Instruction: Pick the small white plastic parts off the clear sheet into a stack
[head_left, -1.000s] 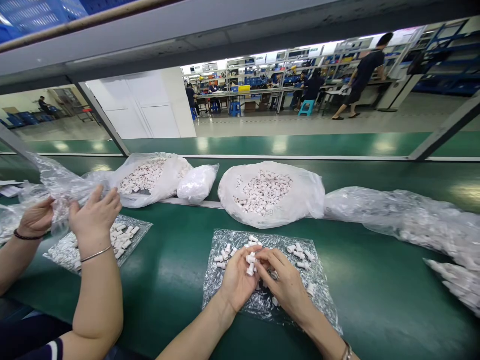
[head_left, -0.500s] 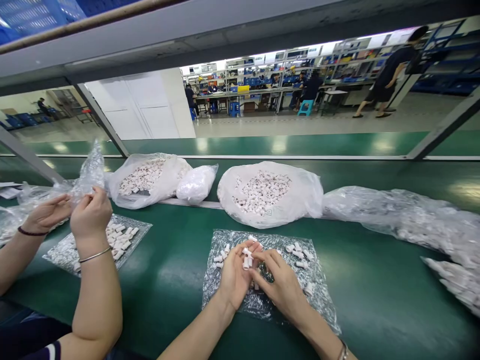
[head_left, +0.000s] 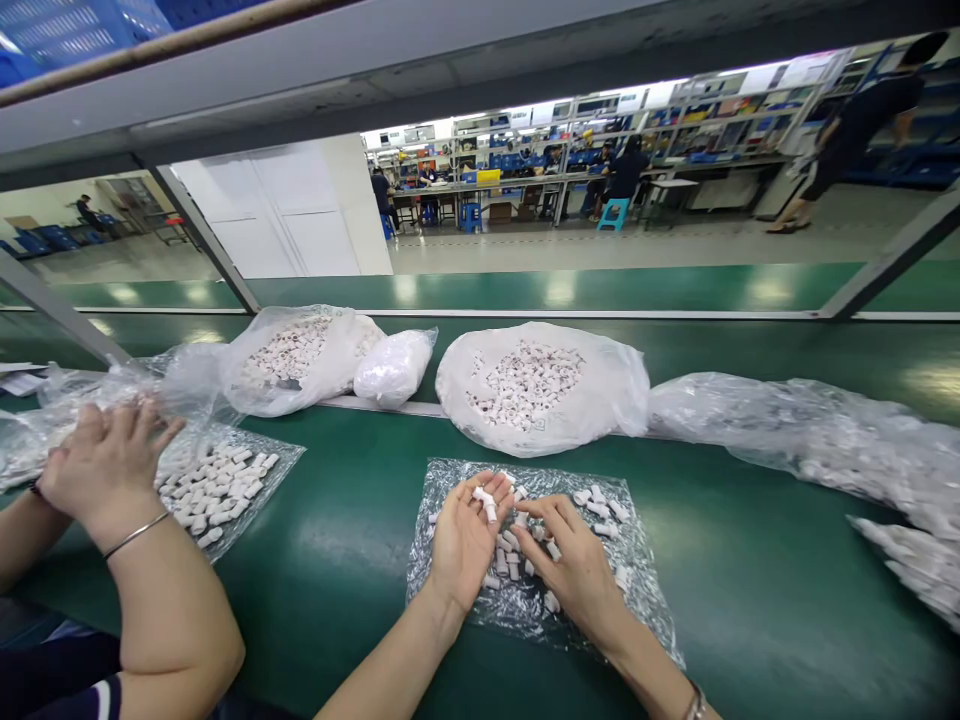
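Note:
My left hand [head_left: 463,545] is turned palm up, its fingers a little curled. A white elbow-shaped plastic fitting [head_left: 486,502] rests on the fingers; whether others lie behind it I cannot make out. Close to its right, my right hand [head_left: 574,565] reaches over the loose fittings, thumb and forefinger apart with a gap between them. Nothing shows in its grasp. Beneath both hands a clear plastic bag [head_left: 637,600] lies flat on the green table, with several white fittings [head_left: 600,510] scattered across it, partly hidden by my hands.
Beyond my hands sits a big bag of white fittings [head_left: 525,390], with a smaller white bag [head_left: 394,368] beside it. More filled bags [head_left: 810,430] lie to the right. At left, a co-worker's hands [head_left: 112,460] are over bags near piled fittings [head_left: 217,485]. A metal frame crosses overhead.
My right hand has drawn away from my left palm, slightly down, uncovering fittings on the bag. The co-worker's hands have come down and together. A person in the background has walked right.

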